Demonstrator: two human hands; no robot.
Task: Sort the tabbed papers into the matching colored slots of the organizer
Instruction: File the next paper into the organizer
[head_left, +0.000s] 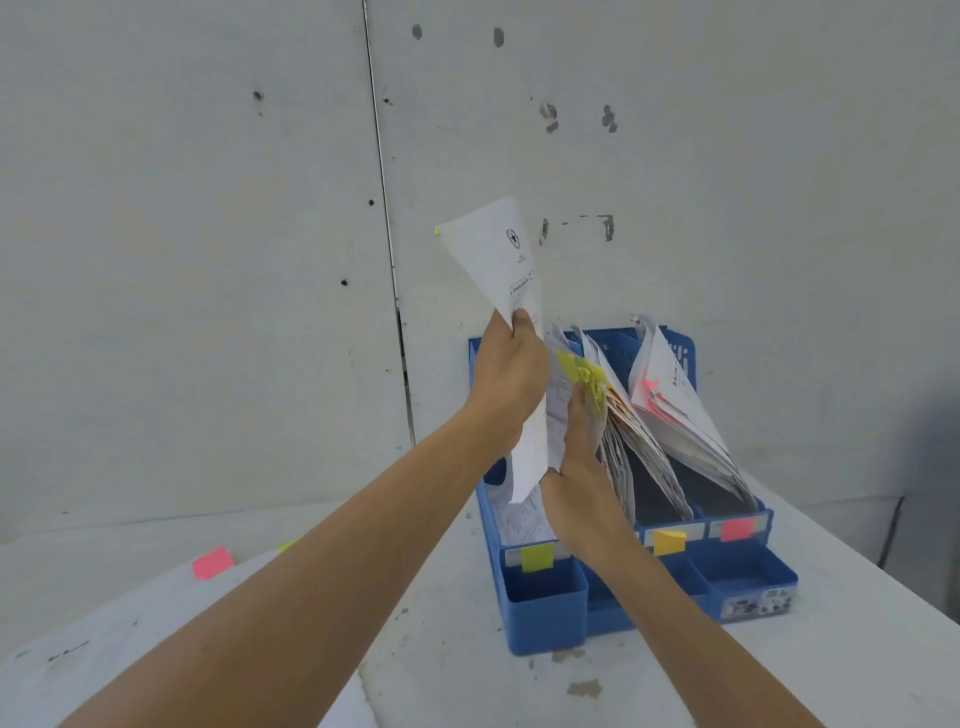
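Holds a white printed paper sheet (498, 260) upright in the left hand (511, 374), fingers and thumb curled round its middle, with a small yellow-green tab (437, 230) poking from the top left corner. Carries it above the far left part of the blue plastic three-slot organizer (545, 608), lower edge hanging over the left slot, just left of the right hand (582, 478) and touching or nearly touching it. Reaches the right hand into that same left slot, fingers stretched out straight and laid flat against a leaning stack of papers with yellow tabs (592, 379), pinching nothing as far as can be seen. In the middle slot, just right of the right hand, a second leaning stack with orange-tinted edges (623, 410); in the right slot, well clear of both hands, a third stack with a pink tab (670, 400). Along the near rim of the slots, from left to right: a yellow-green sticky label (537, 557), an orange-yellow sticky label (669, 542), a pink sticky label (736, 529). Under the organizer, a white table (831, 675); behind it, a scuffed pale wall (208, 208). On the near left of the table, under the left forearm, a loose pile of white papers (130, 639) with one pink tab (213, 562) sticking out at its far edge.
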